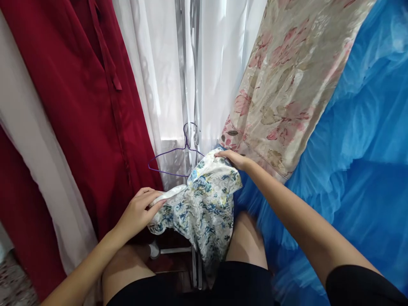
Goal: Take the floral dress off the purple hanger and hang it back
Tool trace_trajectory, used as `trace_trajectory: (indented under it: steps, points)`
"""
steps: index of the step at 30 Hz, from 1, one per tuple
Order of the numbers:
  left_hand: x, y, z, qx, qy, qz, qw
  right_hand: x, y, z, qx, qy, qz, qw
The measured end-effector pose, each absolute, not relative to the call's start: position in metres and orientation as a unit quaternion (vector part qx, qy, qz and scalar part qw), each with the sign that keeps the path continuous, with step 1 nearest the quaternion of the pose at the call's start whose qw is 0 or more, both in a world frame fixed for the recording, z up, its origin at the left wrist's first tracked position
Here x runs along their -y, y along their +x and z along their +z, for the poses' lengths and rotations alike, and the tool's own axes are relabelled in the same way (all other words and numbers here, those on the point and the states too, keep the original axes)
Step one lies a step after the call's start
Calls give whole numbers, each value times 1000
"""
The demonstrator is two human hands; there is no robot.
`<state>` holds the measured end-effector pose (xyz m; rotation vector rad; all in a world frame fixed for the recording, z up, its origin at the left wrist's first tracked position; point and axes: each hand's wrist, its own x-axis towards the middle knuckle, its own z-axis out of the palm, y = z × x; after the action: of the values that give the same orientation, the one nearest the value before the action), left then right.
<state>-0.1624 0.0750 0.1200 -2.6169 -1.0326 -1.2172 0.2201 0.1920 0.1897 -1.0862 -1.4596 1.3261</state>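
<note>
A white dress with a blue and yellow floral print hangs between my two hands, its lower part draping down between my legs. My left hand pinches one shoulder by its white-lined neckline edge. At the other shoulder, higher up, my right hand grips the fabric with the thumb on top. Behind the dress hangs a purple wire hanger, its hook at a white metal stand. The hanger's right arm passes behind the right shoulder of the dress; whether it is inside the garment I cannot tell.
A dark red dress and a pale cloth hang at the left. The white metal stand rises in front of white curtains. To the right hang a beige floral dress and a ruffled blue tulle gown.
</note>
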Motion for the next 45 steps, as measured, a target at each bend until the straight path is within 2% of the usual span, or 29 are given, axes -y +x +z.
trace_trajectory:
  steps: [2, 4, 8, 12, 15, 19, 21, 25, 27, 29, 33, 36, 41, 45]
  points:
    - [-73, -172, 122, 350, -853, -384, 47, -185, 209, 190, 557, -407, 625, 365]
    - [-76, -184, 119, 368, -855, -362, 51, -172, 201, 189, 539, -379, 672, 339]
    - [-98, -212, 101, 420, -860, -288, 42, -143, 198, 191, 493, -348, 721, 341]
    - [-143, -236, 84, 456, -864, -210, -43, -139, 198, 191, 491, -321, 736, 337]
    - [-182, -243, 91, 458, -856, -227, -78, -144, 196, 188, 490, -311, 740, 339]
    - [-223, -240, 127, 425, -861, -261, -102, -145, 192, 186, 473, -322, 747, 339]
    - [-235, -237, 148, 423, -863, -268, -70, -143, 190, 188, 463, -330, 751, 336]
    - [-234, -229, 181, 462, -826, -311, 80, -138, 188, 194, 438, -344, 757, 342]
    - [-225, -222, 191, 470, -802, -349, 121, -136, 189, 196, 424, -356, 756, 349]
    - [-215, -211, 198, 456, -784, -409, 98, -134, 191, 194, 416, -365, 759, 344]
    - [-204, -177, 203, 401, -759, -512, -44, -135, 195, 182, 426, -356, 761, 336]
    - [-206, -158, 205, 399, -752, -519, -83, -137, 204, 171, 440, -362, 742, 352]
    - [-208, -163, 203, 431, -713, -522, -181, -124, 236, 155, 505, -368, 645, 440]
    - [-186, -169, 204, 398, -791, -448, -127, -105, 254, 147, 560, -363, 608, 430]
